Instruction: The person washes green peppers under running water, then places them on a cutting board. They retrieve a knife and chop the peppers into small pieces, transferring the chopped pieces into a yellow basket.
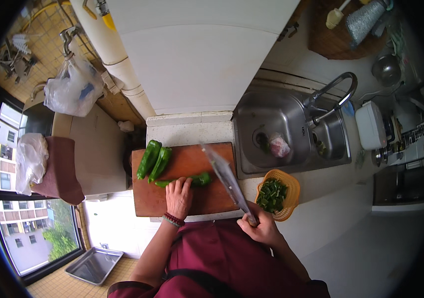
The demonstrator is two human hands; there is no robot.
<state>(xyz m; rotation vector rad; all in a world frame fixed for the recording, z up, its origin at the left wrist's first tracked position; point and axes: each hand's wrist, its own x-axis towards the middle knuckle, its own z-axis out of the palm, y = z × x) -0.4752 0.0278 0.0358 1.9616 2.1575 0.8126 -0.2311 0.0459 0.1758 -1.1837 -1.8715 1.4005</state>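
Note:
My left hand, with beaded bracelets at the wrist, rests its fingers on a green pepper lying across a wooden cutting board. Two more whole green peppers lie side by side on the board's upper left part. In my right hand is the handle of a kitchen knife; its broad blade is raised over the board's right side, to the right of the pepper. Cut green pieces lie in an orange plastic basket beside the board, just beyond my right hand.
A steel double sink with a curved faucet adjoins the board at the upper right. A plastic-wrapped piece of meat lies in its larger basin. A white panel stands behind the counter. Far lower left is a metal tray.

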